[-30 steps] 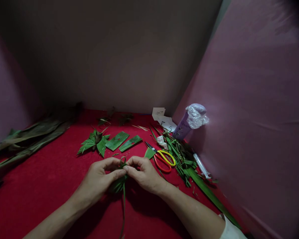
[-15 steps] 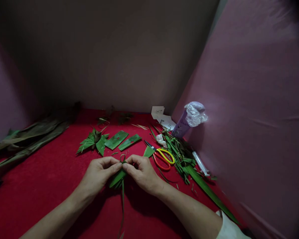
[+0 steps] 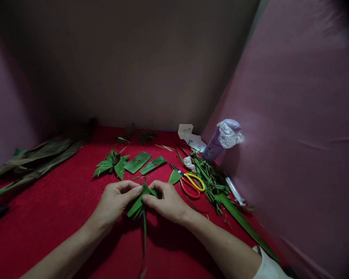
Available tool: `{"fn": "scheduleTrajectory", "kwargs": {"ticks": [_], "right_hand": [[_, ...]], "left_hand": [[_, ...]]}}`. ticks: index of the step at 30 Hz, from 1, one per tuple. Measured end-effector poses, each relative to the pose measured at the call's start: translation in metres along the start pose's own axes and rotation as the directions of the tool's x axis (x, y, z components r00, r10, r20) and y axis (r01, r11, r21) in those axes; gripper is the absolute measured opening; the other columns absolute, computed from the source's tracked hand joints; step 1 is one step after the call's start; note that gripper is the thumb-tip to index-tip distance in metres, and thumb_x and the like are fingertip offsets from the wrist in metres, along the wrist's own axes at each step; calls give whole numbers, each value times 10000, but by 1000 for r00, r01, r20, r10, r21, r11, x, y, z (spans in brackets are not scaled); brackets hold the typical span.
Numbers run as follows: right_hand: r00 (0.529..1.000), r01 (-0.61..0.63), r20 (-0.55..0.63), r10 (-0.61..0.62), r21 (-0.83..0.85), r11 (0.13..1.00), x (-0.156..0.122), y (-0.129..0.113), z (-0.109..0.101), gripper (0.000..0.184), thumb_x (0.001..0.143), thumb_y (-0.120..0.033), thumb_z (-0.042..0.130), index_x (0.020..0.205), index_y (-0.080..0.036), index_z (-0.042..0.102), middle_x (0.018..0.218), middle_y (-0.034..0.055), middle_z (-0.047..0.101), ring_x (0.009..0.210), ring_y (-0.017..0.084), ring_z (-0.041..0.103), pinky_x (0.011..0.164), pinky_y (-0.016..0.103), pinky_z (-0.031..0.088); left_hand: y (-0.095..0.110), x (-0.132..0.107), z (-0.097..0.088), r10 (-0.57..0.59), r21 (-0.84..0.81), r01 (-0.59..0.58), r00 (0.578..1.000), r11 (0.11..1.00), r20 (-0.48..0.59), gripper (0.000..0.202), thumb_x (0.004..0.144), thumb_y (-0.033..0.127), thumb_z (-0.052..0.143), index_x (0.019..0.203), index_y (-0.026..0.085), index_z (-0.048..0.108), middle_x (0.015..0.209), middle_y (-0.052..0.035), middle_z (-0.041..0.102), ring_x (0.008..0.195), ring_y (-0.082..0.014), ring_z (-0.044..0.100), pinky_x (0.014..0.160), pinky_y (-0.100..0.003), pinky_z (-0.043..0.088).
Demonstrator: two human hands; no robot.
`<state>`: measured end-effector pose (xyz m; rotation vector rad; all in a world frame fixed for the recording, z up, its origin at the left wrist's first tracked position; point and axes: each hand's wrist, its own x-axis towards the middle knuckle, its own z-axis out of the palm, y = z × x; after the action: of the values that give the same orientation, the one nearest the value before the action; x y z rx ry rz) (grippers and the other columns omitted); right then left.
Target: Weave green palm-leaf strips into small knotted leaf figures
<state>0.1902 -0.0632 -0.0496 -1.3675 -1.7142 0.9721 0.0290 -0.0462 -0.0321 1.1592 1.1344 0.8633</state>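
Between both hands is a folded green leaf bundle point(image 3: 137, 207), its pleats fanning down and to the left. A thin loop point(image 3: 143, 180) sticks up from its top, and a narrow leaf strip point(image 3: 144, 236) hangs below toward me. My left hand point(image 3: 118, 199) pinches the bundle's upper left side between thumb and fingertips. On the other side my right hand point(image 3: 164, 201) grips it with the thumb in front; the fingers behind are partly hidden. Just beyond the right hand lie scissors point(image 3: 189, 184) with one red and one yellow handle, beside a cut leaf piece point(image 3: 175, 177).
A leaf figure point(image 3: 112, 162) and two rectangular leaf pieces point(image 3: 138, 162) lie beyond my hands on red cloth point(image 3: 61, 186). Leaf scraps point(image 3: 206, 178), a clear plastic tube point(image 3: 235, 192) and a purple container point(image 3: 213, 147) are at right. Long dried leaves point(image 3: 40, 155) lie left.
My right thumb has shifted slightly down the bundle, and the thumbs have come a little apart. More of the bundle's green top now shows between them.
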Motion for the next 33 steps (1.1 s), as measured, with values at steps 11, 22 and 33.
{"fn": "scheduleTrajectory", "kwargs": {"ticks": [11,22,33], "right_hand": [[992,-118,81,93,392,912,1,1,5,167,698,-282,622,659,-165,510,547,-61,444,483,65,353,461,193,274],[991,-130,79,104,504,854,0,-3,5,191,670,-293,647,646,-167,506,554,-61,453,477,63,358,467,197,279],[999,-49,41,34,428,902,6,0,-1,230,741,-381,618,722,-155,575,609,-36,508,539,80,434,517,201,347]], "left_hand": [[5,-1,-4,-22,4,22,999,1000,46,257,624,382,723,605,141,634,496,28,589,442,-85,478,435,-187,361],[5,0,-4,16,82,-19,999,996,28,276,589,404,724,559,152,615,477,39,544,430,-85,441,414,-188,340],[10,-4,-5,33,100,-36,999,994,34,284,641,420,693,604,157,591,481,51,527,415,-82,434,400,-184,322]]}}
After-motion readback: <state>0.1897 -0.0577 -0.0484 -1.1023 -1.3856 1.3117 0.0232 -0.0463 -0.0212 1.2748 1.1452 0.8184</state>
